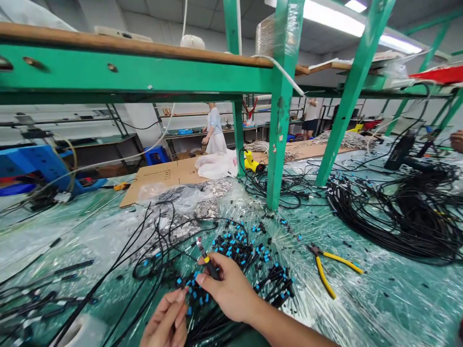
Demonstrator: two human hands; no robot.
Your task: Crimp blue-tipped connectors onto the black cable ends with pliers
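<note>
The right hand (pixel 227 289) pinched a slim black yellow-banded cable end (pixel 207 260) in a narrow, steady grip above the blue-capped black connectors (pixel 231 248), the left hand's (pixel 166 320) grip impossible to tell.

On the table (pixel 408 299), the pliers (pixel 327 267) lie right of the small connectors (pixel 231 248), with a cable pile (pixel 394 217) behind the pliers and cardboard (pixel 173 173) further back.

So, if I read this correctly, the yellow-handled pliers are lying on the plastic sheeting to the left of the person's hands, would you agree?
Not quite: the head view shows the yellow-handled pliers to the right of the person's left hand and right hand, not the left. They do lie on the plastic sheeting.
</note>
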